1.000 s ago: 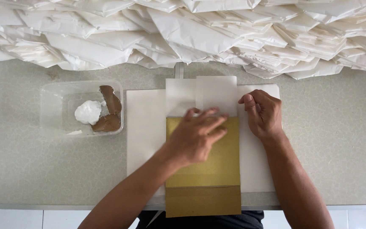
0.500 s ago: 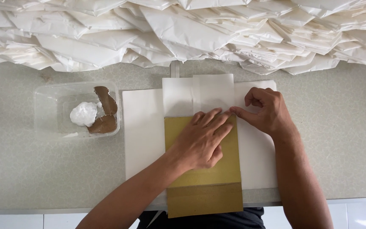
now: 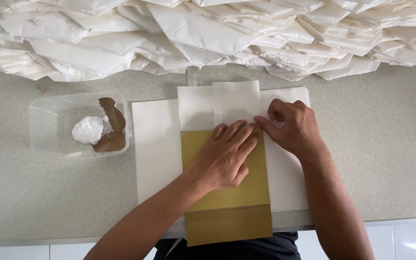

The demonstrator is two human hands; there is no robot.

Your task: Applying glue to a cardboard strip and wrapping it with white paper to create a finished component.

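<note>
Mustard-yellow board [image 3: 227, 212] lies at the front edge of the desk [image 3: 386, 159], overhanging it slightly, on top of a white sheet [image 3: 155, 149]. White folded paper [image 3: 217, 106] sits at the board's far end. Left hand [image 3: 225, 156] flat, fingers spread, pressing down where paper meets board; nothing gripped. Right hand [image 3: 290, 127] loosely curled, fingertip on the paper's right edge, touching the left fingertips; pinch can't be confirmed. Clear plastic tub [image 3: 44, 130] with white paste [image 3: 87, 130] and brown scrap sits left. Heap of folded white bags [image 3: 208, 33] along the back edge.
</note>
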